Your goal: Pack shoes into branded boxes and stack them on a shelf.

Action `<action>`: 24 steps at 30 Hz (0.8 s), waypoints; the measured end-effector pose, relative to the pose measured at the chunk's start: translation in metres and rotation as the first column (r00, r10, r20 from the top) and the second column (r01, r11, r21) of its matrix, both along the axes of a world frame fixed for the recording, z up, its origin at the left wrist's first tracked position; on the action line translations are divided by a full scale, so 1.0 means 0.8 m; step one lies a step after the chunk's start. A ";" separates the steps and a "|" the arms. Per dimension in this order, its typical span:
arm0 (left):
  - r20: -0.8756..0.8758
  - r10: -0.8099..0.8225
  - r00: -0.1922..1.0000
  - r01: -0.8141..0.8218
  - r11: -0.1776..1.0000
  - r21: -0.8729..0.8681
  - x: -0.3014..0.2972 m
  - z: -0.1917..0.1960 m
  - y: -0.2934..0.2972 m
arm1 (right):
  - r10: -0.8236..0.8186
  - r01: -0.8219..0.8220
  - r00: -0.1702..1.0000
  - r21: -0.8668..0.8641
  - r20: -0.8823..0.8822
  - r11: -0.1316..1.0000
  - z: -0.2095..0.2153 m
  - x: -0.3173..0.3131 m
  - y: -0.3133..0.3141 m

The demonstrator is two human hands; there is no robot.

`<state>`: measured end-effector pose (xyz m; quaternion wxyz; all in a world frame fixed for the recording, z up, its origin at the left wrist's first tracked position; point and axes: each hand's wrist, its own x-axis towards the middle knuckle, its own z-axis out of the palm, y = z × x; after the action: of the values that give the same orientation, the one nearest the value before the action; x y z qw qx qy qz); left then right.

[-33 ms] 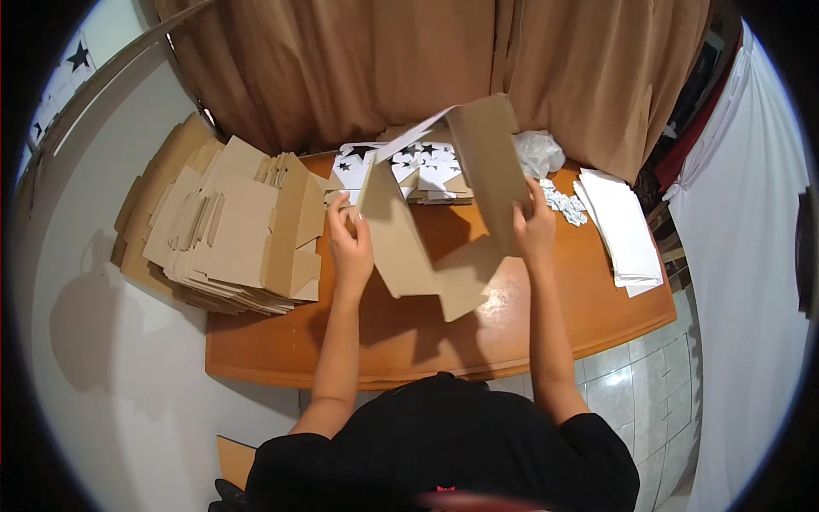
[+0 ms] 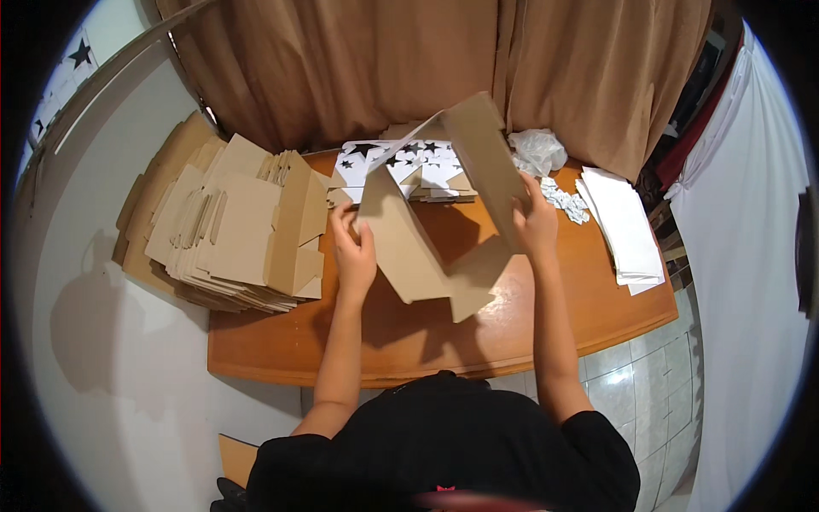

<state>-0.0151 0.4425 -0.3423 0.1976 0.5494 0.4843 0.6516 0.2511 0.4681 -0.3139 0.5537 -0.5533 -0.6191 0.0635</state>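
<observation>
An unfolded brown cardboard box (image 2: pixel 397 243), its walls forming an open frame, is held tilted above the wooden table. My right hand (image 2: pixel 536 224) grips its right wall, thumb on the inner side and fingers along the outside. At the left wall is my left hand (image 2: pixel 354 256), fingers curled and thumb against the cardboard edge. Through the open frame the tabletop shows. Behind the box lie white cardboard pieces with black stars (image 2: pixel 354 175), partly hidden by it.
A tall stack of flattened brown boxes (image 2: pixel 235 235) stands on the left of the wooden table (image 2: pixel 281 350). At the right are a crumpled clear plastic bag (image 2: pixel 539 152), a pile of small whitish packets (image 2: pixel 566 202) and a stack of white sheets (image 2: pixel 623 229). A brown curtain (image 2: pixel 358 68) hangs behind.
The cardboard box has tilted slightly, its upper part moving left and its lower part moving right. Both hands have shifted a little with it, keeping their places on the walls.
</observation>
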 end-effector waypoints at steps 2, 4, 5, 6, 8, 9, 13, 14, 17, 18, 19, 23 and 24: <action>-0.001 0.019 1.000 -0.019 1.000 -0.024 -0.008 -0.037 -0.022 | 0.054 -0.022 0.969 -0.135 0.241 0.991 0.022 -0.014 -0.005; -0.052 0.096 0.994 -0.106 0.958 -0.266 -0.014 -0.063 -0.043 | 0.148 -0.063 0.866 -0.189 0.478 0.980 0.019 -0.031 -0.004; -0.052 0.096 0.994 -0.106 0.958 -0.265 -0.025 -0.079 -0.049 | 0.216 -0.092 0.814 -0.248 0.538 0.964 0.017 -0.040 -0.006; -0.223 0.074 0.972 -0.127 0.964 -0.233 -0.039 -0.094 -0.054 | 0.214 -0.091 0.815 -0.246 0.539 0.965 0.014 -0.048 -0.008; -0.387 0.045 0.921 -0.131 0.971 -0.200 -0.052 -0.098 -0.069 | 0.333 -0.128 0.725 -0.356 0.603 0.926 0.007 -0.059 -0.013; -0.297 -0.053 0.953 -0.050 0.943 -0.329 -0.056 -0.100 -0.076 | 0.365 -0.140 0.718 -0.390 0.593 0.910 0.007 -0.060 -0.015; 0.288 -0.118 0.951 0.253 0.831 -0.495 -0.068 -0.110 -0.097 | 0.445 -0.181 0.687 -0.458 0.575 0.870 -0.017 -0.055 -0.005; 0.287 -0.125 0.950 0.259 0.829 -0.496 -0.072 -0.112 -0.101 | 0.470 -0.215 0.670 -0.456 0.574 0.863 -0.023 -0.053 -0.004; 0.343 -0.166 0.925 0.340 0.764 -0.548 -0.076 -0.118 -0.106 | 0.342 -0.279 0.612 -0.210 0.713 0.937 -0.071 -0.037 0.018; 0.353 -0.151 0.923 0.338 0.758 -0.558 -0.076 -0.125 -0.107 | 0.168 -0.338 0.564 0.040 0.809 0.940 -0.083 -0.034 0.024; 0.365 -0.136 0.921 0.336 0.751 -0.569 -0.076 -0.132 -0.107 | 0.166 -0.334 0.564 0.040 0.809 0.942 -0.082 -0.038 0.018; 0.432 -0.044 0.901 0.312 0.759 -0.572 -0.066 -0.140 -0.106 | 0.120 0.000 0.714 -0.172 0.690 0.985 -0.066 -0.072 -0.041; 0.415 -0.014 0.909 0.263 0.793 -0.550 -0.063 -0.138 -0.104 | 0.196 0.071 0.767 -0.385 0.610 0.920 -0.064 -0.077 -0.058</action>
<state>-0.0655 0.3590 -0.4524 0.5001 0.3532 0.5718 0.5461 0.1892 0.4217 -0.3650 0.1880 -0.6179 -0.7633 0.0112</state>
